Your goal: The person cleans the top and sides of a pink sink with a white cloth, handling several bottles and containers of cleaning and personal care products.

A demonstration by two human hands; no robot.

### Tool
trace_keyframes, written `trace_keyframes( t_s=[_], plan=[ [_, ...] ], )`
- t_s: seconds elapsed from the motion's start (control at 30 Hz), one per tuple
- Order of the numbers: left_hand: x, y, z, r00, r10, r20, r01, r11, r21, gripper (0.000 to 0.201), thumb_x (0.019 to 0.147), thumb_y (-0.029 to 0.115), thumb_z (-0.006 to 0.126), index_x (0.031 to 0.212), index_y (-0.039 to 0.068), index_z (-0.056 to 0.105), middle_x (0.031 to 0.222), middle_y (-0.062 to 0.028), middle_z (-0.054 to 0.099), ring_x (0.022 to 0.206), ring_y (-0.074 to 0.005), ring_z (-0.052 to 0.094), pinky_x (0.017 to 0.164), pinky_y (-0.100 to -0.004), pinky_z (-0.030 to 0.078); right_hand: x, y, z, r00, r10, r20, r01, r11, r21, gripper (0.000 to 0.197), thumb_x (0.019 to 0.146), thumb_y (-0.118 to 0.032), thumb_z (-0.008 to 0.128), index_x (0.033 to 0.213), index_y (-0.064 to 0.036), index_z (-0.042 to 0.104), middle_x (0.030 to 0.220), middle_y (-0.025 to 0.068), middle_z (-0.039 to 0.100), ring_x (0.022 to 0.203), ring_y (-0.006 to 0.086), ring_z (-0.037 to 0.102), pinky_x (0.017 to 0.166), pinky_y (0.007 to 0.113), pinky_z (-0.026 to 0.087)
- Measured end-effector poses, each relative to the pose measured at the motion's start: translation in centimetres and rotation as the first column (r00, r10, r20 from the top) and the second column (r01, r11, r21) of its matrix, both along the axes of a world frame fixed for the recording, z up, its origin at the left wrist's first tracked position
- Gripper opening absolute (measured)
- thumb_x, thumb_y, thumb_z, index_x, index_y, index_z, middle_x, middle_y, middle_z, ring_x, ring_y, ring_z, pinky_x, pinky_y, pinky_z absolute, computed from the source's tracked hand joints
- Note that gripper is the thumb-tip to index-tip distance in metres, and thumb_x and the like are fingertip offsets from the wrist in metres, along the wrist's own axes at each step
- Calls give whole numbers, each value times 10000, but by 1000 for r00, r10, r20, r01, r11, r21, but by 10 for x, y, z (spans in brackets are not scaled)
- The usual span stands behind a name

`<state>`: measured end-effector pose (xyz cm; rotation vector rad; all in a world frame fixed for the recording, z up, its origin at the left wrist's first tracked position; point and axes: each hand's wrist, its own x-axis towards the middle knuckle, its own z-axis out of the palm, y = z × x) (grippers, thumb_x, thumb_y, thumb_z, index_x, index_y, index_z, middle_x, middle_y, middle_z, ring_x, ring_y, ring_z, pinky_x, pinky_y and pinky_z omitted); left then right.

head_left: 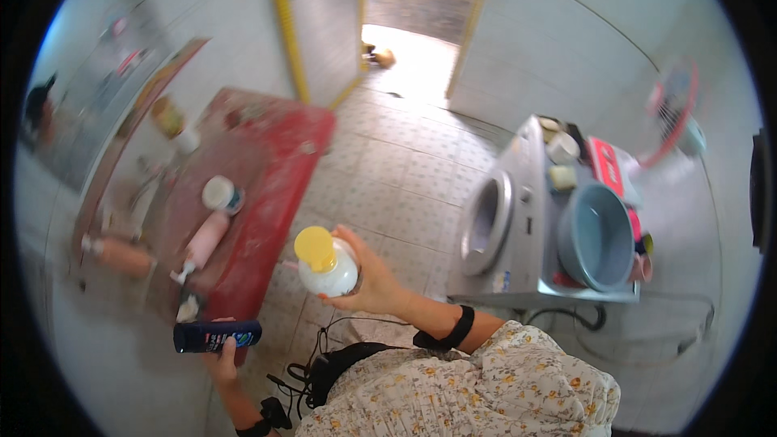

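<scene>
My right hand [368, 273] is wrapped round a white pump bottle [330, 277] with a yellow top, held up in front of me, right of the red counter. In my left hand [222, 360] lies a dark blue bottle [217, 337], turned on its side at the counter's near end. Its thumb presses against the label side. On the red counter [279, 186] a white-lidded jar [221, 194] stands near the basin area. A pink pump bottle [205, 241] lies tilted beside it, pump toward me.
To the right stands a washing machine [518, 218] bearing a blue-grey basin [597, 236], a red and white box [611, 166] and small containers. Another pink bottle [120, 255] is at the left wall under a mirror [89, 97]. Black cables [312, 372] hang by my waist. An open doorway [421, 40] is ahead.
</scene>
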<state>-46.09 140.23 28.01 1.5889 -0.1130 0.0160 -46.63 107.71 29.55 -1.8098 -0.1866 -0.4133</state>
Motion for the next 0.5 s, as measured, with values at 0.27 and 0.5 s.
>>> trace_keyframes(
  t_s=[0.27,0.5],
  plan=[
    [30,-2,56,912,-405,-57,400,912,-90,392,737,11,620,1098,-25,469,1051,-123,551,963,-188,526,891,-327,411,-96,41,78,966,-255,-35,246,956,-163,936,617,-256,783,1345,-21,243,1291,209,365,1208,326,382,991,379,325],
    [80,-6,96,583,-751,-309,763,637,-110,359,704,21,673,1041,-4,551,1031,-79,557,895,-142,544,776,-266,452,-170,125,162,791,-597,-136,572,799,-185,912,597,-276,789,1314,-22,286,1273,181,381,1197,295,394,992,362,324]
  ],
)
